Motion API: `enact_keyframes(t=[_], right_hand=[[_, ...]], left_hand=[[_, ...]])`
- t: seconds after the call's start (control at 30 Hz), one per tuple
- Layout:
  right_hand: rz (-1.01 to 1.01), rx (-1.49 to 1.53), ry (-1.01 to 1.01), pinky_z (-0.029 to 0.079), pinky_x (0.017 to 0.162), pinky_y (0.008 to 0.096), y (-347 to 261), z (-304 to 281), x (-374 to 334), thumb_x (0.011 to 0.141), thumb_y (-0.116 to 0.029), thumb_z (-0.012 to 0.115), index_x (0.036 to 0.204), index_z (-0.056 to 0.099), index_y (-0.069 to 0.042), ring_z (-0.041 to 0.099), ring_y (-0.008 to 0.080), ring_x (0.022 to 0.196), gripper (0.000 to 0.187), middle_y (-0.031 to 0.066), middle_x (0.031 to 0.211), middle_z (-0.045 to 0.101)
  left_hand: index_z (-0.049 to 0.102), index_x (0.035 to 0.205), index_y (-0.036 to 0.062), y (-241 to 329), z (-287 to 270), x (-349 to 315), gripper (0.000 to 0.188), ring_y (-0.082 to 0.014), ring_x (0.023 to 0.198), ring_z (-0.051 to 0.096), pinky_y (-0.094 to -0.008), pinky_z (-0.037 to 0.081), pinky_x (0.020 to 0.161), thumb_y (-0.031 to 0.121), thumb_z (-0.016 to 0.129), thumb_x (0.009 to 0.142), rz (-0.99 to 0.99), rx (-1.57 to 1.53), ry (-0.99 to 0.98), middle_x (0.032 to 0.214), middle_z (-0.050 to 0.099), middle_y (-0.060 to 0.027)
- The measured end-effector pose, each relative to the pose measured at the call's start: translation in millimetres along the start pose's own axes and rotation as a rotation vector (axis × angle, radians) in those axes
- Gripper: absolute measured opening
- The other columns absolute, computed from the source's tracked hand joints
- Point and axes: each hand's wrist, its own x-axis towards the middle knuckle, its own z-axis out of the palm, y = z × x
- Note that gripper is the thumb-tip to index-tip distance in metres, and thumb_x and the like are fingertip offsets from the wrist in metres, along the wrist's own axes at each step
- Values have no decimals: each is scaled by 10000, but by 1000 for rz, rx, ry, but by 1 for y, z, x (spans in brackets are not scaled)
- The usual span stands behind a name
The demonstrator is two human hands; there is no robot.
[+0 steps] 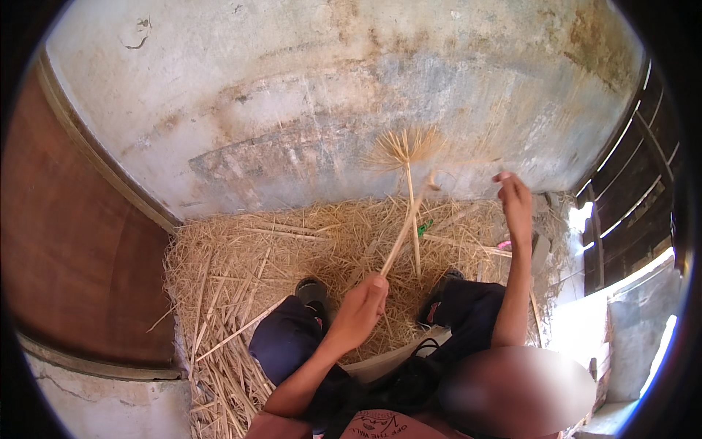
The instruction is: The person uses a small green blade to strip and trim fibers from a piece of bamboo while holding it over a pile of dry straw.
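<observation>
One pale stalk is pinched in the left hand, slanting up and rightward from the closed fingers. Just beyond that grip, it crosses the thin handle of a fan-topped straw brush, which stands before the wall. The right hand is raised farther right, fingers bent; whether they pinch anything I cannot tell. Below both hands, a bed of straw holds loose stalks and, beside the brush handle, a small green object.
</observation>
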Motion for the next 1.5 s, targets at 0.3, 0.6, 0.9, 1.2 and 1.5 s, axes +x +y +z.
enact_keyframes(t=[0.3,0.6,0.9,1.2,1.5], right_hand=[[-48,-487,-313,509,709,494,-11,25,-25,1004,-562,730,1073,759,-59,714,367,739,508,165,741,703],[-88,-448,-353,508,702,469,-25,34,-37,1033,-533,719,1131,725,-64,691,327,730,479,152,746,679],[-286,-12,-794,485,684,416,-68,50,-65,1105,-361,683,1149,725,-43,593,259,691,324,153,795,637],[-452,138,-661,528,686,399,-102,80,-111,1001,-250,817,1215,699,-17,715,310,750,337,130,840,685],[-29,537,-613,431,657,250,-93,92,-118,1057,-196,781,1237,713,-22,503,28,733,259,-64,802,578]], left_hand=[[490,1005,137,23,-19,0,615,-35,494,246,-239,212,472,702,301,1159,-314,-650,-344,702,311,73],[498,1056,145,28,-19,1,759,-36,487,232,-241,209,476,822,157,1073,-255,-723,-323,689,272,89],[463,1052,143,19,-17,1,813,-72,567,212,-285,212,537,899,168,1000,-82,-552,-189,738,250,69],[486,1051,136,27,-15,1,776,-71,563,208,-277,211,536,850,181,1065,-152,-656,-131,731,262,69],[555,1057,104,23,-15,0,704,-73,526,296,-264,253,517,726,240,1152,-199,-551,-225,691,321,57]])
